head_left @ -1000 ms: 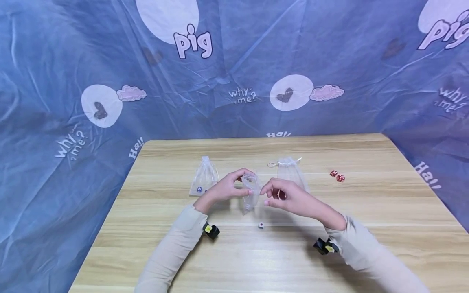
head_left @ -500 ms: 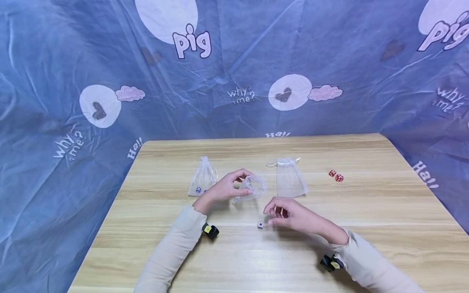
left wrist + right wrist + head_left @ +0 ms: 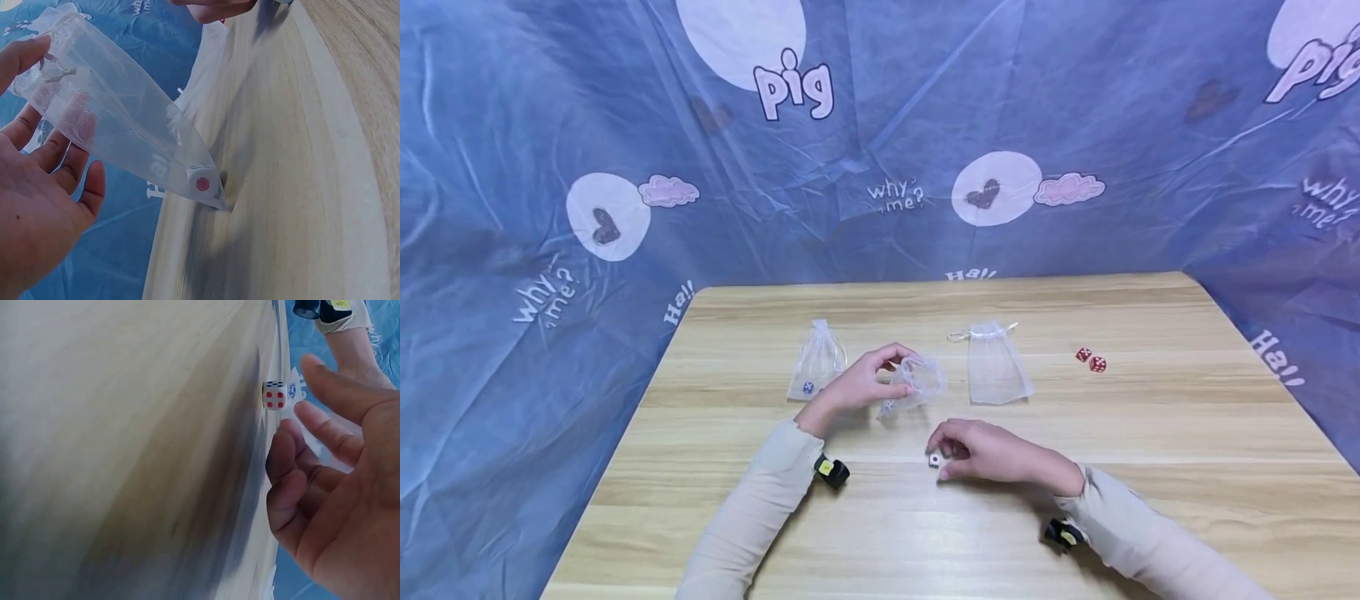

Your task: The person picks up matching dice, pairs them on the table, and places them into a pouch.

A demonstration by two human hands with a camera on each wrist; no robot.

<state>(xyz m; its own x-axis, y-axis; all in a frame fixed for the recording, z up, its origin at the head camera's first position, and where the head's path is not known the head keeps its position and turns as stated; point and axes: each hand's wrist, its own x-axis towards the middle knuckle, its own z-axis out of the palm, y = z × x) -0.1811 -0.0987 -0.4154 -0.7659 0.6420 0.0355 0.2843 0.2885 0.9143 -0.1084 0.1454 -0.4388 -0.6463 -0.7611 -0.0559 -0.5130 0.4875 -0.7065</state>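
Note:
My left hand (image 3: 857, 387) pinches the mouth of a sheer white drawstring pouch (image 3: 917, 385). In the left wrist view the pouch (image 3: 131, 106) hangs slanting down, with a white die (image 3: 201, 182) in its bottom corner. A second white die (image 3: 934, 460) lies on the table. Beside it is my right hand (image 3: 988, 452), thumb and forefinger spread on either side of the die. The right wrist view has this die (image 3: 275, 395) apart from the fingertips, while the other fingers curl loosely and hold nothing.
Left of the held pouch lies another sheer pouch (image 3: 817, 362) with blue dice at its bottom. A flat sheer pouch (image 3: 996, 367) rests to the right. Two red dice (image 3: 1090, 360) sit farther right on the wooden table (image 3: 700, 483). Blue printed cloth (image 3: 850, 108) hangs behind.
My right hand has left the pouch's mouth and come down toward me to the white die on the table. The pouch in my left hand has tilted, its mouth swinging rightward.

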